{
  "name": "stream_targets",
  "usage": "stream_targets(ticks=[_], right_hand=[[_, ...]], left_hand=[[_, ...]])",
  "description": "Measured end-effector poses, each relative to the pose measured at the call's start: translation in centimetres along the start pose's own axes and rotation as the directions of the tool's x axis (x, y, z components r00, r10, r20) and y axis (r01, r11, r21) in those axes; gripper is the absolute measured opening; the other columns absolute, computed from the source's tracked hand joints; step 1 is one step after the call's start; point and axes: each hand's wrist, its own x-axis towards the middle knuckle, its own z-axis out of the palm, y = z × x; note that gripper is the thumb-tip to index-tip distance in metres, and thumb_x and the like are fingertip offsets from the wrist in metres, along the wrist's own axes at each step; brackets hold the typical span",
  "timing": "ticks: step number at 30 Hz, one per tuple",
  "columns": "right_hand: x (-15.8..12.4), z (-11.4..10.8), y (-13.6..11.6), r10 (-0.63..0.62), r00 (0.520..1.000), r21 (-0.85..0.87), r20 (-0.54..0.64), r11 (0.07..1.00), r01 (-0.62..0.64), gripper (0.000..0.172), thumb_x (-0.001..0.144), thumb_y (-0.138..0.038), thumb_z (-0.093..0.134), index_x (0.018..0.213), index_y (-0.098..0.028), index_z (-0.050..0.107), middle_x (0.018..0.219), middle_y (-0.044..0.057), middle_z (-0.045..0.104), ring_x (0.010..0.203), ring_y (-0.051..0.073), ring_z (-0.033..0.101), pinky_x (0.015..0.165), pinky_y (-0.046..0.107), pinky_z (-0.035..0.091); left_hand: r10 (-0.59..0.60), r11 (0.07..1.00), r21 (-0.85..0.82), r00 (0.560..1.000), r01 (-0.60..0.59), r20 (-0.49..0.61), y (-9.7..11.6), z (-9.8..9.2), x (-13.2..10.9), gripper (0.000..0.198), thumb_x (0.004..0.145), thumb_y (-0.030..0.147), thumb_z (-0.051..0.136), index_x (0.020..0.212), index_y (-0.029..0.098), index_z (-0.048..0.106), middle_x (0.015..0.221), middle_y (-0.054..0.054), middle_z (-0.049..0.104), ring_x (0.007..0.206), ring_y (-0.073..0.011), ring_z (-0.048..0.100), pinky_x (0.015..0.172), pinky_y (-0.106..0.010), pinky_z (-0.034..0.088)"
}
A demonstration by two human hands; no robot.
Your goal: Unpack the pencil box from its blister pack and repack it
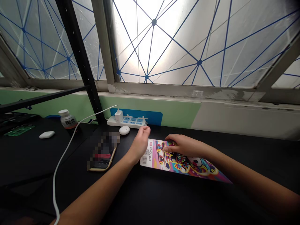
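A colourful pencil box (pixel 173 161) lies on the black table, printed with cartoon figures and a skateboard, with a white label marked "PENCIL BOX" at its left end. My right hand (pixel 187 145) grips it from the far side, the thumb on the printed face and the other fingers partly hidden along the far edge. At the label end is my left hand (pixel 140 143), its fingers curled and pressed together just above the far left corner. Whatever those fingers may pinch is too small or hidden to make out.
A phone (pixel 107 161) and a white round case (pixel 124 130) lie left of my left hand. Behind them stands a white power strip (pixel 133 121) with a plugged charger. Its white cable (pixel 67 147) crosses the left side. Further left are a bottle (pixel 67 120) and a white mouse-shaped object (pixel 47 134).
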Motion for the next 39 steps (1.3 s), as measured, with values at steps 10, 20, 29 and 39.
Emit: stream_targets(ticks=[10, 20, 29, 39], right_hand=[[-9.7, 0.0, 8.7, 0.133, 0.928, 0.046, -0.347, 0.991, -0.125, 0.042, 0.075, -0.062, 0.071, 0.094, -0.025, 0.067, 0.103, 0.006, 0.076, 0.083, 0.028, 0.072, 0.065, 0.034, 0.057], [-11.2, 2.7, 4.4, -0.476, 0.764, -0.599, -0.435, 0.786, 0.149, 0.011, 0.092, -0.018, 0.049, 0.09, -0.022, 0.059, 0.105, 0.01, 0.069, 0.085, 0.025, 0.066, 0.07, 0.036, 0.054], [-10.9, 3.4, 3.9, -0.413, 0.88, -0.412, -0.236, 0.862, 0.295, 0.006, 0.09, -0.023, 0.059, 0.088, -0.024, 0.064, 0.109, 0.008, 0.067, 0.095, 0.026, 0.064, 0.092, 0.048, 0.052], [-8.9, 1.9, 6.8, -0.171, 0.895, -0.222, -0.412, 0.971, 0.083, 0.062, 0.087, -0.063, 0.06, 0.134, -0.023, 0.054, 0.146, 0.016, 0.052, 0.131, 0.035, 0.051, 0.103, 0.052, 0.046]], left_hand=[[0.441, 0.687, 0.575, 0.884, -0.444, 0.156, 1.6, 0.0, -1.5, 0.033, 0.087, 0.049, 0.071, 0.103, 0.021, 0.062, 0.104, -0.006, 0.067, 0.101, -0.0286, 0.057, 0.091, -0.046, 0.046], [0.587, 0.394, 0.526, 0.647, -0.754, 0.487, 3.3, -1.0, -2.3, 0.03, 0.082, 0.035, 0.081, 0.089, 0.02, 0.056, 0.115, -0.006, 0.069, 0.105, -0.0245, 0.064, 0.102, -0.044, 0.042], [0.454, 0.558, 0.537, 0.775, -0.632, 0.439, 2.6, -0.7, -2.2, 0.059, 0.081, 0.062, 0.072, 0.119, 0.019, 0.058, 0.131, -0.014, 0.062, 0.122, -0.032, 0.055, 0.103, -0.046, 0.042], [0.388, 0.605, 0.515, 0.789, -0.608, 0.475, 2.4, -0.7, -2.3, 0.078, 0.075, 0.06, 0.078, 0.139, 0.023, 0.05, 0.132, -0.011, 0.062, 0.12, -0.0303, 0.057, 0.102, -0.043, 0.044]])
